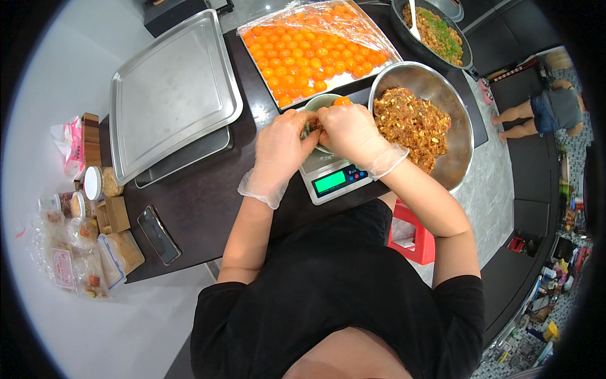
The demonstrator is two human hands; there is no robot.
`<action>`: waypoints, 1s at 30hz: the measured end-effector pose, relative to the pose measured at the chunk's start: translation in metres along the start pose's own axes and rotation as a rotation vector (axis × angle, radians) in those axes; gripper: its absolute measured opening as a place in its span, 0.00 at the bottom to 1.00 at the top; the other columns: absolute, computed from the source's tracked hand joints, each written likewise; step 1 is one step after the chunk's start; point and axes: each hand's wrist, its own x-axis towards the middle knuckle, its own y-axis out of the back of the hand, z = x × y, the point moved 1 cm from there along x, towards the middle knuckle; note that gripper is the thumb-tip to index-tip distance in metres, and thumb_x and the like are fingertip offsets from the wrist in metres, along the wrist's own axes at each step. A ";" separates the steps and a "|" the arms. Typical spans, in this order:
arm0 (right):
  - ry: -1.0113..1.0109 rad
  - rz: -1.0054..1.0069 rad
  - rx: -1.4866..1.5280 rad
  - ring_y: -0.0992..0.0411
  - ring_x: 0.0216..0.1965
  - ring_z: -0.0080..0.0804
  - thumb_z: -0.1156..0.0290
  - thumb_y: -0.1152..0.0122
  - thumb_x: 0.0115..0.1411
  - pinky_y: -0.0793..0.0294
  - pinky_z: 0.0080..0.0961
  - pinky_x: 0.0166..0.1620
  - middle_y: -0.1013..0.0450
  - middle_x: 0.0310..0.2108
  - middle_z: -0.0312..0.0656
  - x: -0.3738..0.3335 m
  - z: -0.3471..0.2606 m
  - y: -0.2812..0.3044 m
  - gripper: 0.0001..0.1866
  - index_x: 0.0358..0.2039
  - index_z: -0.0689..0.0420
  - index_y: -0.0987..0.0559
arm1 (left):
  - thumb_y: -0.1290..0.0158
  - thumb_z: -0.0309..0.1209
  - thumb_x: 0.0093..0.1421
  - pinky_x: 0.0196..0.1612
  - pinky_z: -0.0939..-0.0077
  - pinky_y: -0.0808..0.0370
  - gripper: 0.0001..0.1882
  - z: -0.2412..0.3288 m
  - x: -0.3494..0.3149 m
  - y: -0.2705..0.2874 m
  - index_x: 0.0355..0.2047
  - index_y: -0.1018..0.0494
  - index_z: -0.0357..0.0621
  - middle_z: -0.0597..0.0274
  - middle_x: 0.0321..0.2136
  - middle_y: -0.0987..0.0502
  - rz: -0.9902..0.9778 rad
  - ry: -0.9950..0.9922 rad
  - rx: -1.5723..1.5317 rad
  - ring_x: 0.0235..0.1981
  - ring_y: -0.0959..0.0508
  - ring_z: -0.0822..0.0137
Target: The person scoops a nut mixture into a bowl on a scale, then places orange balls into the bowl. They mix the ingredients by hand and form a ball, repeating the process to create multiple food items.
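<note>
My left hand (pixel 281 142) and my right hand (pixel 350 126), both in clear disposable gloves, meet over a small pale green bowl (pixel 323 100). Their fingers are bent together around a brown lump of filling, mostly hidden by the gloves. An orange egg yolk (pixel 342 101) shows just beyond my right hand's knuckles. The bowl rests on a digital kitchen scale (pixel 341 182) with a lit green display. To the right, a large steel mixing bowl (pixel 464 120) holds a chunky brown nut filling (pixel 410 123). Beyond my hands lie many egg yolks (pixel 293 63) on a tray, partly under plastic wrap (pixel 328 22).
Metal trays (pixel 177 88) are stacked at the left. A phone (pixel 159 235), lidded jars (pixel 93 183) and a plastic food box (pixel 123 252) sit near the left edge. A pan (pixel 466 57) stands far right, a red stool (pixel 424 243) below; another person (pixel 549 114) stands beyond.
</note>
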 end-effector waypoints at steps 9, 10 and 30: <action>-0.173 0.006 0.469 0.25 0.22 0.35 0.69 0.35 0.44 0.26 0.30 0.30 0.26 0.20 0.43 -0.007 0.015 0.015 0.10 0.28 0.60 0.20 | 0.40 0.37 0.52 0.36 0.62 0.24 0.12 0.005 0.001 -0.003 0.38 0.21 0.54 0.60 0.31 0.24 0.050 0.009 0.100 0.36 0.21 0.58; -0.208 0.000 0.551 0.27 0.22 0.30 0.71 0.36 0.44 0.26 0.27 0.30 0.27 0.19 0.40 -0.008 0.016 0.017 0.10 0.28 0.60 0.21 | 0.40 0.37 0.52 0.36 0.62 0.24 0.12 0.004 0.001 -0.003 0.38 0.21 0.54 0.60 0.31 0.24 0.056 0.010 0.098 0.37 0.21 0.57; -0.402 0.099 1.337 0.29 0.28 0.17 0.75 0.38 0.53 0.29 0.16 0.34 0.25 0.27 0.35 -0.015 0.032 0.034 0.06 0.32 0.61 0.22 | 0.39 0.38 0.51 0.37 0.65 0.25 0.11 0.015 0.007 -0.013 0.35 0.19 0.53 0.62 0.29 0.27 0.142 -0.050 0.026 0.36 0.23 0.59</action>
